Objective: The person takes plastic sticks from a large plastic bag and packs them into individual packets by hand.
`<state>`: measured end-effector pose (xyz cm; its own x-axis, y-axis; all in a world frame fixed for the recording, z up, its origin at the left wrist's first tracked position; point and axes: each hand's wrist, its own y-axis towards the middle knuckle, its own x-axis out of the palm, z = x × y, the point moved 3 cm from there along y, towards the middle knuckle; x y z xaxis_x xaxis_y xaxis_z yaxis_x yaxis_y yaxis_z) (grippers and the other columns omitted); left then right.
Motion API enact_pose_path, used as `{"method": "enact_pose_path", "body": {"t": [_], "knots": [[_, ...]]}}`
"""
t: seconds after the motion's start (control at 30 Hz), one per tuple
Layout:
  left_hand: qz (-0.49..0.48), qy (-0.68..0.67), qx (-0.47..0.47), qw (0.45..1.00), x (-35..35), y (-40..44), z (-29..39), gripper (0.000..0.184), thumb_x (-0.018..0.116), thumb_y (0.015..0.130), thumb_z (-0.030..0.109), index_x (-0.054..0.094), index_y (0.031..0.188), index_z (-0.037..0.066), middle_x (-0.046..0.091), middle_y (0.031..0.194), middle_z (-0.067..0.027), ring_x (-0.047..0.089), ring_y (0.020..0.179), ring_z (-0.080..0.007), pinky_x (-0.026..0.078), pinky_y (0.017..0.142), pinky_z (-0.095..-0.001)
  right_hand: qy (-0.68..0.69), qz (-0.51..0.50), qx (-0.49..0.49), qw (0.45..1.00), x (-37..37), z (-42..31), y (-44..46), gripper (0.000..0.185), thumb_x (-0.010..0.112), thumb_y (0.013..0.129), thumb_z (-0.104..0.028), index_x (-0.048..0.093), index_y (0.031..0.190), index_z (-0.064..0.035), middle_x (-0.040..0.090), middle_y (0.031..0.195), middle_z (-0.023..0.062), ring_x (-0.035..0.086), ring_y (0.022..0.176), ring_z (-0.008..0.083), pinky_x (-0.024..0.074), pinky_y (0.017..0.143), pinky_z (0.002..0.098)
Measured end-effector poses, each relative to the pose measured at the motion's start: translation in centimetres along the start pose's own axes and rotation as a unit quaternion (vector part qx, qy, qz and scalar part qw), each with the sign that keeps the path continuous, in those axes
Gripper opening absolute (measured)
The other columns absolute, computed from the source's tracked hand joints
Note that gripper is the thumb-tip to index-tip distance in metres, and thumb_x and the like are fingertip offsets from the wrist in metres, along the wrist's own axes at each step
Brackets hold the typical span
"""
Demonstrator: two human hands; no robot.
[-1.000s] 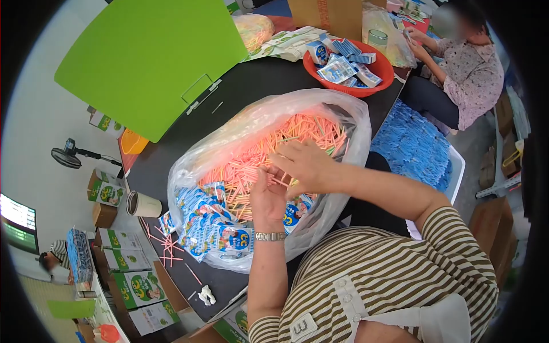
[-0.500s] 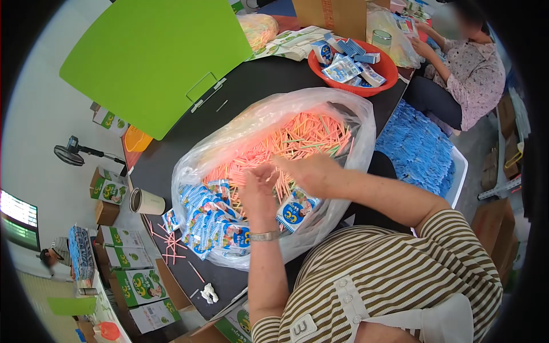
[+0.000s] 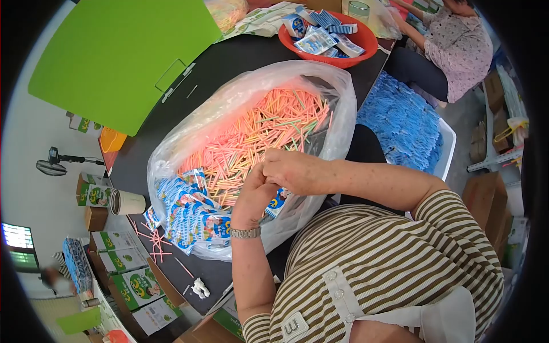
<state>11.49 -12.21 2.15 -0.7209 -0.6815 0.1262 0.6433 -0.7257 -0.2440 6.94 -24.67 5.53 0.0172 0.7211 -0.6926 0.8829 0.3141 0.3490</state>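
My left hand, with a metal-banded watch at the wrist, and my right hand meet above a large clear plastic bag. Fingers of both are curled and pressed together; whatever they pinch is hidden. Beneath them the bag holds a heap of thin pink, orange and green sticks. At its left side lies a pile of blue-and-white printed packets. Another blue packet shows just below my hands, partly covered by them.
Behind the bag stands a red bowl of packets. A green board rises at the back left. Near the left edge are a paper cup, loose sticks and a crumpled white piece. A white bin holds blue packets beside a seated person.
My hands, apart half a second ago, have come together with fingers curled. The whole view has shifted, so the scene sits further up and left.
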Motion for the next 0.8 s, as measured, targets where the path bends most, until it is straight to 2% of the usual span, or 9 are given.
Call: {"method": "enact_pose_path", "body": {"t": [0.07, 0.1, 0.17, 0.27, 0.33, 0.47, 0.6, 0.7, 0.8], "knots": [[0.005, 0.021, 0.018, 1.0, -0.3, 0.3, -0.2, 0.022, 0.062, 0.079, 0.013, 0.056, 0.098, 0.005, 0.059, 0.083, -0.0046, 0.054, 0.072, -0.0114, 0.04, 0.061, -0.0249, -0.058, 0.005, 0.0, 0.998, -0.6, 2.2, -0.5, 0.011, 0.06, 0.073, -0.008, 0.061, 0.081, -0.0007, 0.054, 0.085, 0.0166, 0.057, 0.081, 0.033, 0.0483, 0.069, 0.0382], [0.04, 0.225, 0.067, 0.971, -0.8, 0.4, -0.3, 0.024, 0.064, 0.078, 0.014, 0.057, 0.098, 0.005, 0.06, 0.085, -0.0064, 0.056, 0.075, -0.0143, 0.041, 0.064, -0.0275, -0.114, 0.006, -0.003, 0.993, -1.1, 3.5, -0.8, 0.01, 0.059, 0.073, -0.007, 0.059, 0.08, 0.0003, 0.054, 0.083, 0.0163, 0.056, 0.081, 0.0328, 0.0472, 0.068, 0.0387], [0.107, 0.594, 0.155, 0.782, -1.2, 0.3, -0.1, 0.029, 0.068, 0.076, 0.018, 0.057, 0.099, 0.004, 0.061, 0.09, -0.01, 0.059, 0.08, -0.0201, 0.043, 0.069, -0.0326, -0.171, 0.007, -0.012, 0.985, -1.1, 4.9, -1.7, 0.009, 0.059, 0.074, -0.006, 0.058, 0.078, 0.0014, 0.053, 0.081, 0.0159, 0.055, 0.08, 0.0326, 0.0461, 0.068, 0.0393], [0.151, 0.638, 0.091, 0.75, 0.6, -0.3, -0.9, 0.032, 0.071, 0.074, 0.022, 0.059, 0.097, 0.004, 0.062, 0.091, -0.0125, 0.059, 0.082, -0.0248, 0.043, 0.071, -0.0375, -0.145, -0.095, 0.08, 0.982, -0.4, 6.4, -3.4, 0.009, 0.059, 0.073, -0.007, 0.063, 0.074, 0.0007, 0.059, 0.079, 0.0208, 0.058, 0.077, 0.0343, 0.0491, 0.068, 0.0391], [0.172, 0.658, 0.064, 0.731, 0.9, 0.0, -1.0, 0.033, 0.073, 0.073, 0.024, 0.06, 0.096, 0.004, 0.062, 0.091, -0.0138, 0.059, 0.083, -0.0271, 0.042, 0.072, -0.0399, -0.132, -0.086, 0.085, 0.984, -1.5, 6.0, -3.1, 0.009, 0.058, 0.073, -0.007, 0.063, 0.073, 0.0012, 0.059, 0.079, 0.0211, 0.059, 0.076, 0.035, 0.0493, 0.068, 0.0398], [0.176, 0.559, 0.009, 0.81, -0.7, 0.2, -2.2, 0.027, 0.072, 0.074, 0.025, 0.064, 0.093, 0.007, 0.062, 0.093, -0.0109, 0.058, 0.087, -0.027, 0.041, 0.073, -0.0417, -0.076, -0.057, 0.062, 0.994, -2.0, 4.9, -1.8, 0.01, 0.058, 0.073, -0.007, 0.061, 0.069, 0.0017, 0.058, 0.077, 0.0214, 0.059, 0.075, 0.0369, 0.0497, 0.068, 0.0413], [0.137, 0.583, 0.13, 0.79, -1.1, 1.0, -2.7, 0.02, 0.069, 0.076, 0.022, 0.066, 0.092, 0.01, 0.062, 0.086, -0.009, 0.059, 0.082, -0.0267, 0.04, 0.073, -0.042, -0.044, -0.002, 0.032, 0.999, -0.2, 4.9, -2.1, 0.009, 0.059, 0.073, -0.007, 0.06, 0.068, 0.0008, 0.058, 0.076, 0.0202, 0.06, 0.076, 0.0371, 0.0496, 0.068, 0.0418], [0.246, 0.693, 0.298, 0.609, 1.0, -0.1, -0.7, 0.017, 0.068, 0.078, 0.018, 0.066, 0.093, 0.011, 0.063, 0.077, -0.0068, 0.058, 0.068, -0.0268, 0.041, 0.07, -0.0419, -0.064, -0.024, 0.079, 0.995, 1.2, 6.4, -2.2, 0.008, 0.06, 0.072, -0.006, 0.06, 0.069, 0.0006, 0.059, 0.076, 0.0189, 0.061, 0.078, 0.0363, 0.0493, 0.068, 0.0419], [0.278, 0.675, 0.35, 0.587, 1.4, -0.5, -0.5, 0.014, 0.066, 0.079, 0.016, 0.066, 0.093, 0.011, 0.062, 0.072, -0.0073, 0.058, 0.061, -0.0277, 0.043, 0.064, -0.0396, -0.107, -0.062, 0.109, 0.986, -0.1, 8.2, -2.0, 0.008, 0.061, 0.072, -0.004, 0.064, 0.077, 0.0009, 0.061, 0.078, 0.0164, 0.062, 0.081, 0.0325, 0.0496, 0.071, 0.0397]]}}
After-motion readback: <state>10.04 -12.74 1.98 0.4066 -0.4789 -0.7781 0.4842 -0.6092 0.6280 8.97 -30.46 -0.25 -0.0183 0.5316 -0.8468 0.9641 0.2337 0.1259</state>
